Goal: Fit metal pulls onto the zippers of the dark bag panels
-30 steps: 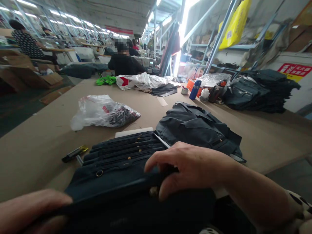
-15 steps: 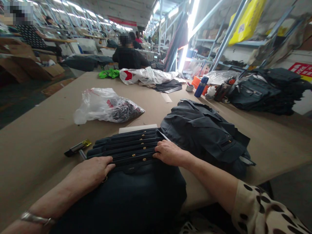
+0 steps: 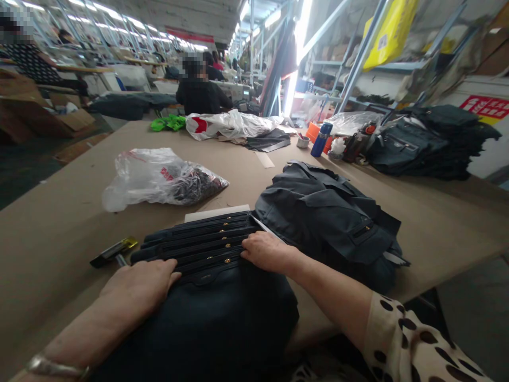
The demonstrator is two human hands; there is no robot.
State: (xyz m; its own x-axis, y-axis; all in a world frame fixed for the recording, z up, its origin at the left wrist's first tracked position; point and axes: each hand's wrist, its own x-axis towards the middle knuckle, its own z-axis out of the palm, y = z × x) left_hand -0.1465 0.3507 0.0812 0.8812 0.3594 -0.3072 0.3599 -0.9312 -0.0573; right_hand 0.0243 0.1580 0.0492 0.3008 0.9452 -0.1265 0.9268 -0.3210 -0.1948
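Note:
A stack of dark navy garments [image 3: 207,244] with small gold buttons lies fanned out on the brown table [image 3: 59,223] right in front of me. The nearest garment [image 3: 222,318] hangs over the table's edge toward me. My left hand [image 3: 139,286] lies flat on the left end of the nearest garment's top edge, fingers stretched. My right hand [image 3: 268,252] presses flat on the right end of the same edge, fingers spread.
A crumpled dark garment pile [image 3: 330,212] sits to the right. A clear plastic bag [image 3: 159,180] lies behind the stack, with a white card [image 3: 217,212] and a small hammer [image 3: 113,252] nearby. A blue bottle [image 3: 320,139] and more stacked garments [image 3: 429,140] stand far right. A person in black [image 3: 201,95] sits beyond.
A second ago both hands held the top garment lifted near me. It now lies on the stack, and both hands rest flat on its upper edge.

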